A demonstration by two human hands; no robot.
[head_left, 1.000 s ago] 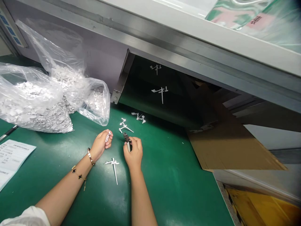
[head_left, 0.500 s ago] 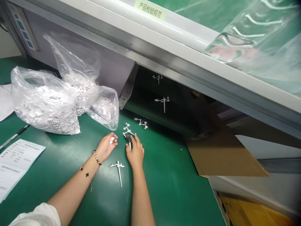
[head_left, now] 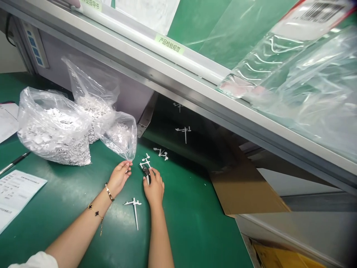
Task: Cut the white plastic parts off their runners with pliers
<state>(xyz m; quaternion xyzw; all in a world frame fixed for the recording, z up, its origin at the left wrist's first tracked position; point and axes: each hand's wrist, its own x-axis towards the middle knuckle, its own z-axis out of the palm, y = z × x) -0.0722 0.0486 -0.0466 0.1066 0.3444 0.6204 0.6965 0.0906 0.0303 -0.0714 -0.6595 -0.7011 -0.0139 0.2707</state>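
My left hand (head_left: pixel 119 177) is closed, its fingertips pinching the near edge of a small clear plastic bag (head_left: pixel 131 128) of white pieces. The inside of its palm is hidden. In my right hand (head_left: pixel 154 188) is a pair of nippers (head_left: pixel 146 172) with a dark head and pale handles, pointing away from me. A branched white plastic sprue (head_left: pixel 145 161) touches or lies just past the nippers' jaws; which, I cannot tell. Another white sprue (head_left: pixel 135 213) with a long stem lies on the green table (head_left: pixel 195 230) between my forearms.
Two larger plastic bags (head_left: pixel 52 145) of white pieces stand at the left, with printed sheets (head_left: pixel 19 197) and a pen (head_left: pixel 13 163) nearby. A slanting metal shelf edge (head_left: pixel 156 76) hangs above. Cardboard (head_left: pixel 245 190) leans at the right; a dark panel reflects the sprues.
My left hand has moved from showing white pieces in its fingers to the small bag's edge. My right hand keeps the nippers beside the sprue. The view has shifted slightly.
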